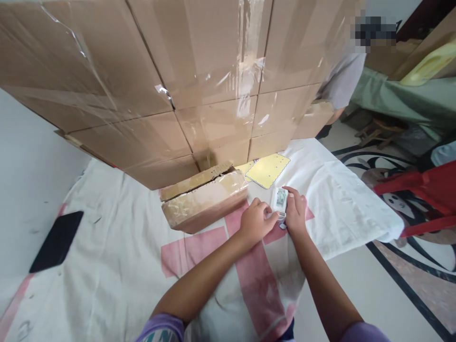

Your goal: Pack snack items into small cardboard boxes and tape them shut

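Observation:
A small white box (281, 197) with a greenish picture on its face stands between my hands, over the pink-and-white cloth. My right hand (295, 210) is closed round its right side, thumb and fingers along the edge. On the other side, my left hand (257, 219) has its fingers curled, with the thumb at the box's lower end. A small pale piece (282, 226) shows just below that end; what it is I cannot make out. Beyond the box lies a yellow sheet with a scalloped edge (269, 170), partly over another yellow piece.
A worn, taped cardboard box (206, 199) sits left of my hands. Behind it rises a wall of stacked, taped cartons (213, 61). A black flat object (57, 241) lies at the far left. Another person (344, 78) is behind the cartons; a red chair (423, 199) is right.

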`<control>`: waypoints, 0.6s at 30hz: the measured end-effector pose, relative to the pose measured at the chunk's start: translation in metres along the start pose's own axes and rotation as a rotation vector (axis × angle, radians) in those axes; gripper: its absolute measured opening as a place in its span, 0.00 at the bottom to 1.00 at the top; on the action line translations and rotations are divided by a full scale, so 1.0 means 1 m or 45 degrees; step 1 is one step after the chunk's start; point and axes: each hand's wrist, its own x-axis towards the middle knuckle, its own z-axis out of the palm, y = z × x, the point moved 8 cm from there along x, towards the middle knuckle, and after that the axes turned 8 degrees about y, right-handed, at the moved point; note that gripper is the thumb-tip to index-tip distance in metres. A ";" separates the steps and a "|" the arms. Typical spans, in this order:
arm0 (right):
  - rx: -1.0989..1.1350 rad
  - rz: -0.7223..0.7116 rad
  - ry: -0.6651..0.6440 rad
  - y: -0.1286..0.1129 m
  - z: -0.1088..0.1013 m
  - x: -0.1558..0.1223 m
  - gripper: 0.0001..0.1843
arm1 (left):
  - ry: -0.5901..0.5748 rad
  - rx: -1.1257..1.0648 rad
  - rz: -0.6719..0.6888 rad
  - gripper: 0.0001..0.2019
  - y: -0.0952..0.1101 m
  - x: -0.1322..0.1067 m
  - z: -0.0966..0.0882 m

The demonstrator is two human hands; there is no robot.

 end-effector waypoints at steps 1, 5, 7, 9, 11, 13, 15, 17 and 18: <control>-0.007 -0.001 0.000 0.000 0.000 0.000 0.27 | 0.013 -0.034 0.009 0.10 0.000 -0.001 -0.001; -0.045 -0.006 0.003 -0.001 -0.001 0.000 0.26 | 0.008 -0.159 0.009 0.10 0.002 -0.001 0.003; -0.048 -0.004 0.001 -0.001 0.000 0.000 0.26 | -0.022 -0.247 0.002 0.09 0.003 0.000 0.007; -0.057 -0.022 0.015 -0.003 -0.001 0.000 0.26 | -0.051 -0.407 -0.039 0.10 0.002 0.000 0.012; -0.070 -0.050 0.030 -0.005 -0.001 0.000 0.26 | -0.084 -0.662 -0.201 0.09 -0.004 0.001 0.020; -0.090 -0.066 0.038 -0.008 -0.002 -0.001 0.26 | -0.102 -0.891 -0.407 0.07 -0.012 0.002 0.028; -0.109 -0.073 0.034 -0.011 -0.001 -0.001 0.26 | -0.096 -1.027 -0.544 0.05 -0.013 0.002 0.033; -0.140 -0.077 0.037 -0.012 -0.002 -0.002 0.26 | -0.063 -1.093 -0.583 0.06 -0.010 0.003 0.034; -0.157 -0.082 0.039 -0.012 -0.002 -0.002 0.26 | -0.044 -1.126 -0.598 0.07 -0.007 0.003 0.034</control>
